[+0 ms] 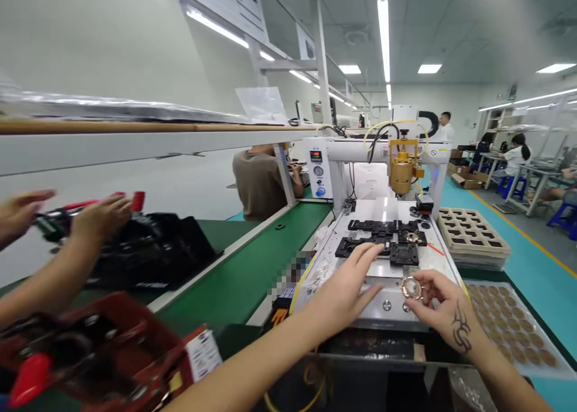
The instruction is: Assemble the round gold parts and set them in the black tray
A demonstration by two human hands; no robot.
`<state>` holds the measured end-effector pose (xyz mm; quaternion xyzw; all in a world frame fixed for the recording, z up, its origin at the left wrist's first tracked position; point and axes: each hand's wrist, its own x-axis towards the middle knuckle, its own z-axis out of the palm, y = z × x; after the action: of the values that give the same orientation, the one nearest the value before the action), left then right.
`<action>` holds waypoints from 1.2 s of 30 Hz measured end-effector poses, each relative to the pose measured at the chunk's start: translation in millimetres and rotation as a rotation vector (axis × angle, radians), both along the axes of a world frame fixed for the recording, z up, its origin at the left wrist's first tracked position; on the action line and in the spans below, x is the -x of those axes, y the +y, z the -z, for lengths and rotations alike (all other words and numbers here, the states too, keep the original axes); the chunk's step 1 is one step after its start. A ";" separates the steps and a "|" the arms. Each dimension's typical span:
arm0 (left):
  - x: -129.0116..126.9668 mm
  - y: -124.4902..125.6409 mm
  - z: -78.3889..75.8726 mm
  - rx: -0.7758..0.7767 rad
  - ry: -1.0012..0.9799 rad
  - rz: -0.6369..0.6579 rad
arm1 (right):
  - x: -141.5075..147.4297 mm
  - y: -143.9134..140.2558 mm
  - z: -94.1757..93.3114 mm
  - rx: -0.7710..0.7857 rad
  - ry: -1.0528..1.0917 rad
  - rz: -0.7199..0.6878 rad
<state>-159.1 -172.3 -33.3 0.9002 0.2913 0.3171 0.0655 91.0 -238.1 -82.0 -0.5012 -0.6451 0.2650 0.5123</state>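
A small round ring-shaped metal part (411, 287) is pinched between the thumb and fingertips of the right hand (444, 307), just above the near edge of the machine's white bed (383, 268). The part is held roughly face-up; being round, it shows no long axis. The left hand (349, 286) is laid open and flat on the bed, fingers spread and clamped on nothing, its fingertips reaching toward the black fixture plates (387, 241).

The relation that matters is seen between the ring and those fixtures. The nearest black fixture block (404, 254) lies just beyond the ring, straight away from the person and very slightly to the left, so the right hand is the nearer one to it. The left hand is nearer to the left fixture of the row (348, 247), which its index finger nearly touches; whether contact is made cannot be told. The brass dispensing head (402, 169) hangs farther back, above the far end of the bed.

On the near right, a tray of round brownish parts (509, 328) is set just beside the right wrist. A stack of empty moulded trays (473, 232) is placed farther back on the right. On the left, beyond the green conveyor belt (252, 262), another person's hands (101, 217) are seen on a red-handled tool (90, 208).
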 end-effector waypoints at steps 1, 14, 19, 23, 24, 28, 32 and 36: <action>-13.9 17.4 -5.9 0.040 0.041 -0.003 | -15.5 0.3 -1.3 -0.018 -0.025 0.075; -157.0 185.8 -21.5 0.341 0.534 -0.064 | -118.6 -49.5 -9.9 0.008 -0.021 0.334; -171.5 200.8 -28.3 0.424 0.649 -0.072 | -130.5 -22.5 -17.6 -0.009 -0.015 0.321; -182.1 190.5 -30.2 0.414 0.632 -0.075 | -119.3 27.3 -18.5 -0.033 0.008 0.250; -181.2 186.4 -31.5 0.406 0.609 -0.069 | -117.0 39.9 -17.0 -0.042 0.005 0.237; -163.7 170.3 -45.0 0.358 0.445 -0.042 | -110.1 86.8 -11.2 -0.054 -0.084 0.181; -135.0 149.7 -69.3 0.302 0.211 -0.010 | -100.5 136.4 -15.6 -0.008 -0.251 0.064; -98.8 110.3 -89.5 0.270 0.035 0.067 | -93.5 180.9 -24.2 0.099 -0.419 -0.079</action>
<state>-60.3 -62.0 56.2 0.8977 0.3023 0.2568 0.1915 184.5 -57.2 -57.8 -0.5441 -0.7429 0.2065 0.3308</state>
